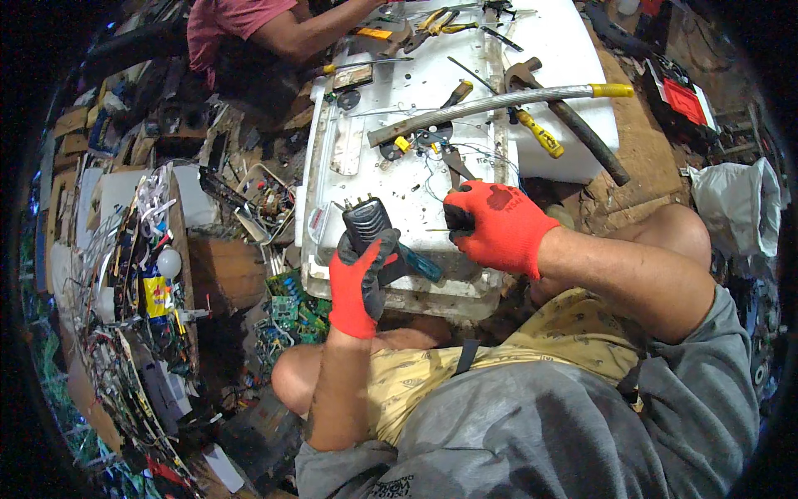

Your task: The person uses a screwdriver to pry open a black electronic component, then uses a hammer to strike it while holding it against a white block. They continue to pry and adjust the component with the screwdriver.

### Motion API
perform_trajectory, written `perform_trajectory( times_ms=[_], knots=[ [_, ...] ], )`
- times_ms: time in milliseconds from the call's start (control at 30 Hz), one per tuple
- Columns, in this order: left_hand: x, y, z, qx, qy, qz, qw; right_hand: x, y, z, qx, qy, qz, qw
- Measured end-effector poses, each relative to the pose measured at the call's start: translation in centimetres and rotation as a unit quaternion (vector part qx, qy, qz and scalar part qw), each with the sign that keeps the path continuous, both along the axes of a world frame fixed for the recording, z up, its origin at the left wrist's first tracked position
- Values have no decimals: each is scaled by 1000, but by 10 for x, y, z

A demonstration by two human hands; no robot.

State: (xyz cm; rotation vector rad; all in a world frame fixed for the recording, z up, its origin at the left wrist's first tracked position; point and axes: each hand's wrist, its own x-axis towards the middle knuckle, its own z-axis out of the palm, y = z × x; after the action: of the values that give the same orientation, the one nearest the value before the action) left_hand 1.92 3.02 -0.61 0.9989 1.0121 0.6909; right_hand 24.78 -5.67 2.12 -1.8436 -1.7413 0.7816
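Black plastic is seen on the boxy thing (366, 220) with ridges and small knobs, which is held by the red-gloved left hand (357, 283) at the near left corner of the low white table (378, 185). Its sides are wrapped by the fingers, and the hand is closed around it. The right hand (499, 226), gloved in red too, is curled almost into a fist over the near right corner. A thin rod (436, 229) is gripped in it and is pointed left. Just past its top, a metal tip (456, 169) is seen, but it cannot be told if that is held too. A blue-green handle (421, 263) is seen at the near edge, just beside the left hand. Thin wires (430, 179) are scattered on the middle of the table. A long grey tube (482, 106) with a yellow end is laid from the middle out past the right edge, across a hammer (582, 133) and a yellow screwdriver (540, 133). Yellow-handled pliers (436, 25) are seen near the far edge, and a co-worker's arm (312, 33) is stretched over the far left corner
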Motion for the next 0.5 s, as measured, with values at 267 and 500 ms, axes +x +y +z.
perform_trajectory(
  times_ms=[267,500],
  knots=[
    [-3,-7,0,124,89,-54,987,1,3,0,-94,202,-32,974],
    [11,-36,2,262,197,-106,939,-15,3,-27,-110,395,-57,910]
  ],
)
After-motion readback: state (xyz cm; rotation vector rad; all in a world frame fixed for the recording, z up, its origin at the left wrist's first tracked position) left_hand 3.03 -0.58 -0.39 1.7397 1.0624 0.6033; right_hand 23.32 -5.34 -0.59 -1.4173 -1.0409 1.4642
